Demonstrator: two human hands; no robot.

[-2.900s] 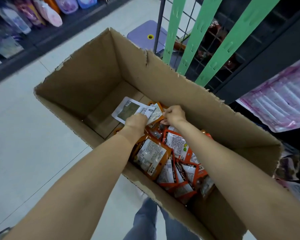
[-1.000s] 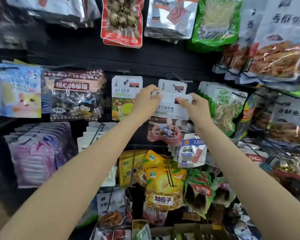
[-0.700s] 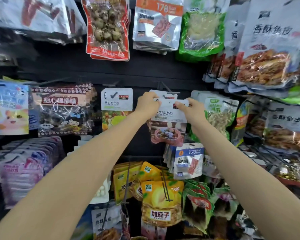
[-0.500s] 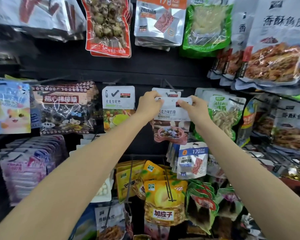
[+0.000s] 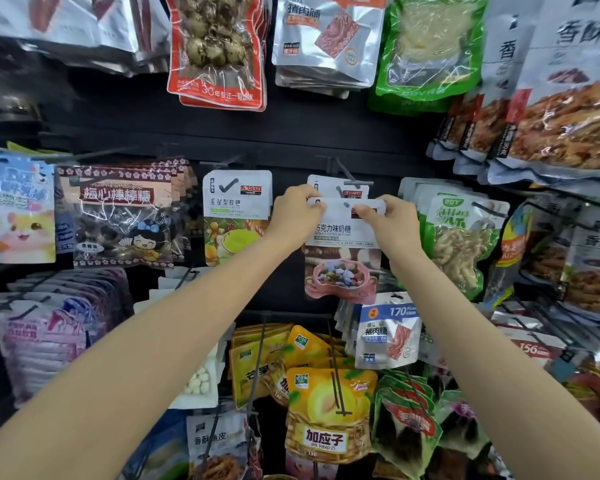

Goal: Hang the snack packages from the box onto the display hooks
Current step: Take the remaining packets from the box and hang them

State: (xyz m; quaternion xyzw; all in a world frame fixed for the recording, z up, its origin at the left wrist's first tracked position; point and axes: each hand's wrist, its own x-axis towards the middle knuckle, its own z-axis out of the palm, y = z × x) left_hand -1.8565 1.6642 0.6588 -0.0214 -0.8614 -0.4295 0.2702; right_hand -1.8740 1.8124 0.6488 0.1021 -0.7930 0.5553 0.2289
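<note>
A person is standing close to a dark display wall crowded with hanging snacks, both bare arms reaching up and forward. The left hand (image 5: 297, 211) is pinching the top left corner of a white snack package (image 5: 343, 251), fingers closed narrowly on its edge. The right hand (image 5: 392, 220) is pinching the top right corner the same way, thumb pressed on the front of the header. The package is hanging upright between the two hands, its lower half showing a pink bowl of coloured candies.

Just behind and slightly above it, a matching white package (image 5: 338, 187) is already hanging on a black display hook (image 5: 349, 174) that is jutting out from the wall toward the viewer. The held package's hang hole is sitting a little below the hook's tip; whether it is touching the hook is hard to tell from here.

To the left, a white and green candy package (image 5: 236, 216) is hanging, and farther left a dark lollipop bag (image 5: 118, 216). To the right, a green bag (image 5: 461, 244) is hanging just beside the right hand. Below, nearer the viewer, yellow fruit packets (image 5: 329, 414) and a white jerky packet (image 5: 387, 332) are filling lower hooks.
</note>
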